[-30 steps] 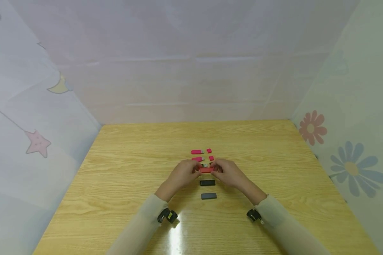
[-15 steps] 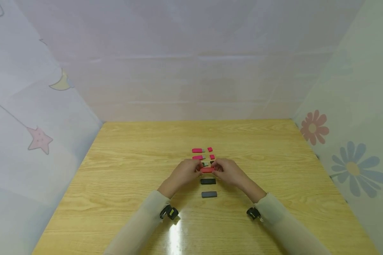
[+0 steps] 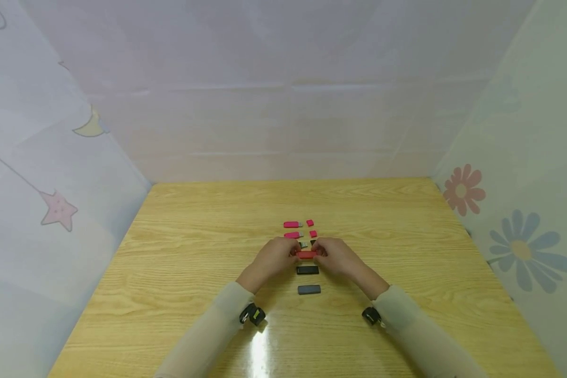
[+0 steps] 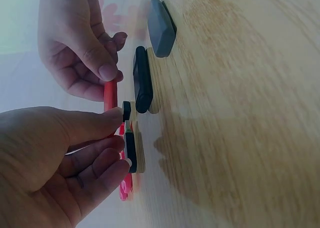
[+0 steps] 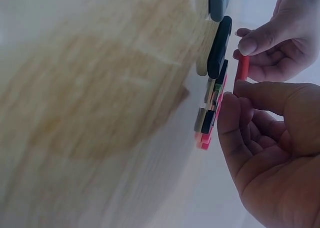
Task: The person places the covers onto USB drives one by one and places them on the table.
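A red USB stick [image 3: 306,255] is held level between both hands. My left hand [image 3: 277,256] pinches its left end between thumb and fingers, and my right hand [image 3: 335,256] pinches the right end. In the left wrist view the red stick [image 4: 110,94] shows above the table, its ends covered by fingertips. Just behind it lies a dark USB stick with a bare metal plug [image 3: 304,245], partly hidden by the left hand, with its black cap [image 3: 313,242] to the right. Nearer me lie a black USB stick [image 3: 307,270] and a grey one [image 3: 309,290].
Farther back lie two pink USB sticks, one behind [image 3: 292,224] the other [image 3: 293,235], plugs bare. Their pink caps, a far one [image 3: 310,223] and a near one [image 3: 313,234], sit to their right. Everything is on a wood-grain table [image 3: 193,252] with fabric walls around it.
Both hands keep hold of the red USB stick, which has shifted very slightly toward me. The other sticks and caps stay where they were.
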Demonstrator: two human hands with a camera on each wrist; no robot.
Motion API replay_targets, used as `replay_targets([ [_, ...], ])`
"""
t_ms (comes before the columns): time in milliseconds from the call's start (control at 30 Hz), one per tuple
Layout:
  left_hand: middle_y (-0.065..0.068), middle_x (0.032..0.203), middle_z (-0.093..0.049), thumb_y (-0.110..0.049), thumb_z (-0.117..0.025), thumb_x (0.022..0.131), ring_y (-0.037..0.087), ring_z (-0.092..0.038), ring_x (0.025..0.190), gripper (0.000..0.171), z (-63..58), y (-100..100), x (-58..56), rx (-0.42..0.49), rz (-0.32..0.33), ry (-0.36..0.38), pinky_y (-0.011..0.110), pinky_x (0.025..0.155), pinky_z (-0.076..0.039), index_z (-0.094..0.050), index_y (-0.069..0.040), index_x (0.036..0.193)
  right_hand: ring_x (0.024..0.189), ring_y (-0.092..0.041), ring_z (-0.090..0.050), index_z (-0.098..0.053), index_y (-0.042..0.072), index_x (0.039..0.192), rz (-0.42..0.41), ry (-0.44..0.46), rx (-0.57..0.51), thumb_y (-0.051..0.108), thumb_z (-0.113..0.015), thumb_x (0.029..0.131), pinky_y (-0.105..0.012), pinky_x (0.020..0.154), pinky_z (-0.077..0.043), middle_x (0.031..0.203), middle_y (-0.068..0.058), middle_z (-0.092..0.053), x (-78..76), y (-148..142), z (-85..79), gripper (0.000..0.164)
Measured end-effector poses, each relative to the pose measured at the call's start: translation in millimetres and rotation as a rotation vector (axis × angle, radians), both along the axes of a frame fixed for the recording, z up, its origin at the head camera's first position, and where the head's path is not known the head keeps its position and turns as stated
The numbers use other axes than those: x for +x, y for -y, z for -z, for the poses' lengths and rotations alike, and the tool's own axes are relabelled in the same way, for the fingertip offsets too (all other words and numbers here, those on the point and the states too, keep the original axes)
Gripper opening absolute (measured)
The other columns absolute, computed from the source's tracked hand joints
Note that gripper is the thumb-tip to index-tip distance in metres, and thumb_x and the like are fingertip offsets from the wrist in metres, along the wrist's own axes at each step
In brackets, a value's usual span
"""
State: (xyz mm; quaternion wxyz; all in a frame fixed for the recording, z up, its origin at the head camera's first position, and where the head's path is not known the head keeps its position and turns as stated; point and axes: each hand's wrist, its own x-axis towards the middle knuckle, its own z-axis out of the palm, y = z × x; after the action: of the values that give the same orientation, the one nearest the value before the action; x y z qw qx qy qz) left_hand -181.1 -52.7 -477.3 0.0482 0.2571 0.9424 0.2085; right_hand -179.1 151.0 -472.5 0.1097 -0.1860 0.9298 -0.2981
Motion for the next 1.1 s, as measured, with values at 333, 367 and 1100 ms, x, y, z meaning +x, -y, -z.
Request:
replay_targets([
  [333, -0.005, 0.082, -0.067, -0.016, -0.076, 0.091, 0.009, -0.054, 0.071, 0.009, 2.9, -1.5, -3.2, -0.025, -0.012, 0.012, 0.025, 0.067, -0.048, -0.075, -0.012, 0.099, 0.074, -0.013, -0.055, -0.071, 0.007, 0.103, 0.016, 0.004, 0.032, 0.01, -0.07, 0.094, -0.032, 0.068, -0.049, 0.084, 0.002, -0.064, -0.2, 4.1, 0.4, 0.009],
  [367, -0.005, 0.081, -0.066, -0.016, -0.077, 0.091, 0.009, -0.053, 0.071, 0.009, 3.1, -1.8, -3.5, -0.026, -0.012, 0.016, 0.025, 0.067, -0.048, -0.075, -0.011, 0.099, 0.075, -0.014, -0.055, -0.071, 0.007, 0.103, 0.014, 0.001, 0.034, 0.009, -0.07, 0.095, -0.032, 0.069, -0.049, 0.085, 0.001, -0.064, -0.3, 4.3, 0.5, 0.009],
  [1100, -0.001, 0.091, -0.073, -0.014, -0.075, 0.092, 0.009, -0.061, 0.078, 0.009, 6.2, -9.2, -5.5, -0.086, -0.003, 0.051, 0.027, 0.076, -0.054, -0.075, -0.01, 0.1, 0.075, -0.014, -0.053, -0.07, 0.008, 0.099, -0.03, -0.038, 0.12, 0.01, -0.071, 0.094, -0.034, 0.071, -0.048, 0.088, 0.0, -0.065, -6.6, 4.0, 10.8, 0.006],
])
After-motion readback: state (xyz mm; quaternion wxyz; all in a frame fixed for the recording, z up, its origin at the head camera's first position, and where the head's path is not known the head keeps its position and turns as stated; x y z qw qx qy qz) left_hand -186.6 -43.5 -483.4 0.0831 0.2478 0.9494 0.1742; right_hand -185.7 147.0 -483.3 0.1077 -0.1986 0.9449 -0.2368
